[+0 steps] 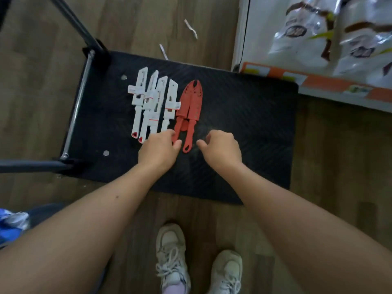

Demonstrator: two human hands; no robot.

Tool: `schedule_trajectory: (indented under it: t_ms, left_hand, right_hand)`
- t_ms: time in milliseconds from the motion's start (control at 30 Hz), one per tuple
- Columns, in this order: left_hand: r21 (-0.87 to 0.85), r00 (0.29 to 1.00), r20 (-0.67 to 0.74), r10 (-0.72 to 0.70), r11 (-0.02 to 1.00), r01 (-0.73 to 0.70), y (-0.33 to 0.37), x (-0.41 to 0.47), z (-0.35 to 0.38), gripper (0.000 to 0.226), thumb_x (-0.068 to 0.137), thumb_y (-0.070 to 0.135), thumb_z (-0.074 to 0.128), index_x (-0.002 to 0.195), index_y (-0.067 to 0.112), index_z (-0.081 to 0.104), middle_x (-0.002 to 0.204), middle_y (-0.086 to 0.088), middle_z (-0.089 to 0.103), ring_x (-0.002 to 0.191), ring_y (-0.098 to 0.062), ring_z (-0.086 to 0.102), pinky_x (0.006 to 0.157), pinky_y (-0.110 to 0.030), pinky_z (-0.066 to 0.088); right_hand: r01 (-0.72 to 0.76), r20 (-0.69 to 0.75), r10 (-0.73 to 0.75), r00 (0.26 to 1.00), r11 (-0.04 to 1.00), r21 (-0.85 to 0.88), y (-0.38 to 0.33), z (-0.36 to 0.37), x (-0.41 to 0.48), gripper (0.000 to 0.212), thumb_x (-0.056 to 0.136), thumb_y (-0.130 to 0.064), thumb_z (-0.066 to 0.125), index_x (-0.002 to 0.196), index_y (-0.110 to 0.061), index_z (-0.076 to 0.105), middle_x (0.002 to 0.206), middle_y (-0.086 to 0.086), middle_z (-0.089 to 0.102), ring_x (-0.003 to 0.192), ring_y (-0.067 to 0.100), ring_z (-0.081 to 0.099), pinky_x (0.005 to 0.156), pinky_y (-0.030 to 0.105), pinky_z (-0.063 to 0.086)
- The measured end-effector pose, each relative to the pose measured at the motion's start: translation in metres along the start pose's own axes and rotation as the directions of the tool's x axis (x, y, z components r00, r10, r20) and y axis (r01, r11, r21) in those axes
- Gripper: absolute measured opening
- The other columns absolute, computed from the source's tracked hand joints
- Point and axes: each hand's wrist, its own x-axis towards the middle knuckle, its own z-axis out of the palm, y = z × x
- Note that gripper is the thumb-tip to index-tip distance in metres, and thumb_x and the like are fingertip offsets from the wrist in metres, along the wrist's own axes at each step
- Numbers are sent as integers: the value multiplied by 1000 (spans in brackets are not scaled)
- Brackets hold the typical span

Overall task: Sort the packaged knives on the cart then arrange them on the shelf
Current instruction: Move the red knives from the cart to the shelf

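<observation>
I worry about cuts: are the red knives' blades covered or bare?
Covered. Both red knives lie flat on the cart, a perforated red sheath over each blade; only the handles stick out.

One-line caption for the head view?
Left hand pinches one of two red knives; right hand hovers close; white knives alongside on black cart.

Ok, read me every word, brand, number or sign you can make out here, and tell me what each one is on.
Nothing here can be read as text.
Paper labels on the white knives: red and white, print too blurred.
Dark oval logos on the bags: blurred, unreadable.
Tags on the orange shelf strip: too small to read.
Red knives: no print visible.
</observation>
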Motion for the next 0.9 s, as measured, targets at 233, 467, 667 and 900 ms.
schedule_trajectory:
  t_ms: [233,467,667,900]
  left_hand:
    - [6,998,-26,51,999,-51,-15,69,43,27,93,29,51,108,7,58,106,-14,64,102,-31,58,84,-38,48]
    - [104,997,-73,13,995,-5,-20,99,62,29,89,26,59,103,1,56,111,-18,59,102,-36,57,72,-36,40]
    - [2,996,-85,-31,999,32,-19,106,62,24,84,20,65,99,1,62,101,-18,64,97,-35,61,79,-39,50]
    - [-40,993,-109,-35,999,31,-11,96,50,22,81,22,68,85,2,61,90,-15,65,89,-32,62,70,-36,49]
  right_hand:
    - [-43,-24,46,999,993,110,7,53,58,31,93,-37,51,102,-8,59,106,10,64,101,29,60,76,36,46]
    - [-51,-55,58,997,991,122,1,80,93,31,91,-37,55,77,-10,51,98,10,64,96,29,61,71,34,44]
    - [-56,-93,72,993,985,160,2,82,106,27,85,-21,62,66,-12,46,87,9,62,91,29,63,73,35,51]
    - [-53,-100,68,993,987,150,7,60,97,34,81,-20,65,59,-13,41,78,6,57,79,23,57,62,30,43]
